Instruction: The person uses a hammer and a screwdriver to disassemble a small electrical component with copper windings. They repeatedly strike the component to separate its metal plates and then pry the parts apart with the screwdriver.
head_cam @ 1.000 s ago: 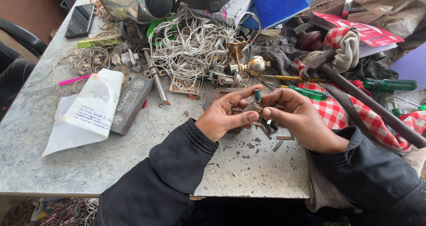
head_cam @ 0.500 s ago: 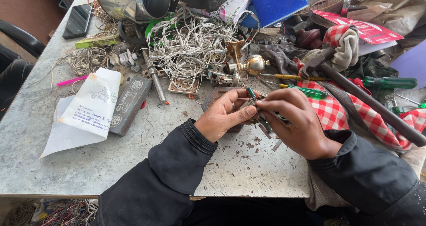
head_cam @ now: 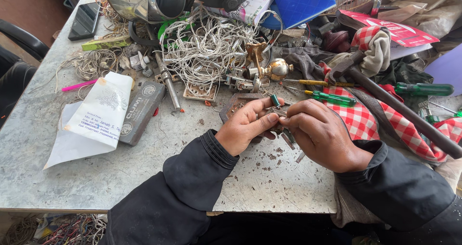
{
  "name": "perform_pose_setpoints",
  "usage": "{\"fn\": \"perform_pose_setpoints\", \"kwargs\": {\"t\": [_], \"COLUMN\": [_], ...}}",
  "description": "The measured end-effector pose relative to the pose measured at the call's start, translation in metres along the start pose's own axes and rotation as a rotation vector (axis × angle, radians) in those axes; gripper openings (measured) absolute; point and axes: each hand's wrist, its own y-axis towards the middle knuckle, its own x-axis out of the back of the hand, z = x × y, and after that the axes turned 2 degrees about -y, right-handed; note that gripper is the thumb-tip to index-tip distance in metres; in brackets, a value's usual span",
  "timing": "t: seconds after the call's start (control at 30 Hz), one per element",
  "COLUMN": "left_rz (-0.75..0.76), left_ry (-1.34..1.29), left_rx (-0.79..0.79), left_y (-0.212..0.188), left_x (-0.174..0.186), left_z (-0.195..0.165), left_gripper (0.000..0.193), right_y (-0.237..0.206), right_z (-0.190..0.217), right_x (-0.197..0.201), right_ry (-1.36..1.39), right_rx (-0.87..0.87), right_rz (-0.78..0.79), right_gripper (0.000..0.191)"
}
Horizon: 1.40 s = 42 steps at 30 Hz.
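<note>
Grey worktable (head_cam: 72,177), scuffed, cluttered w/ white wire tangle (head_cam: 207,48) upper centre, red-check cloth (head_cam: 365,120) right. Centre frame: left hand (head_cam: 248,127) & right hand (head_cam: 322,134) pinch a small metal part (head_cam: 276,111) w/ green tip, fingers closed tight on it. Looks like mid-assembly fiddling; next move prob needs fine fingertip control.

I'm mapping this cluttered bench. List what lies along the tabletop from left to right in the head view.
Pink pen → white paper packet → dark rectangular block → left hand → right hand → red checked cloth → green-handled screwdriver.
</note>
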Motion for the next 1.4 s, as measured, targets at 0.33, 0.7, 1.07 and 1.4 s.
{"fn": "perform_pose_setpoints", "kwargs": {"t": [0.33, 0.7, 1.07, 1.4], "left_rz": [-0.054, -0.121, -0.107, -0.091], "left_ry": [0.059, 0.464, 0.822, 0.234], "left_rx": [-0.096, -0.21, -0.523, -0.327], "left_y": [0.0, -0.004, -0.009, -0.002], "left_x": [-0.008, -0.017, -0.026, -0.015], "left_z": [-0.002, -0.003, -0.012, -0.018], "left_gripper": [0.054, 0.057, 0.056, 0.056], "right_y": [0.004, 0.01, -0.013, -0.011], "right_z": [0.008, 0.01, -0.008, -0.014], "right_x": [0.006, 0.011, -0.005, 0.001], "right_ry": [-0.019, -0.209, 0.291, 0.287], "right_rx": [-0.096, -0.018, -0.334, -0.411], "right_rz": [0.002, 0.218, 0.143, 0.201], "right_gripper": [0.022, 0.019, 0.017, 0.026]}}
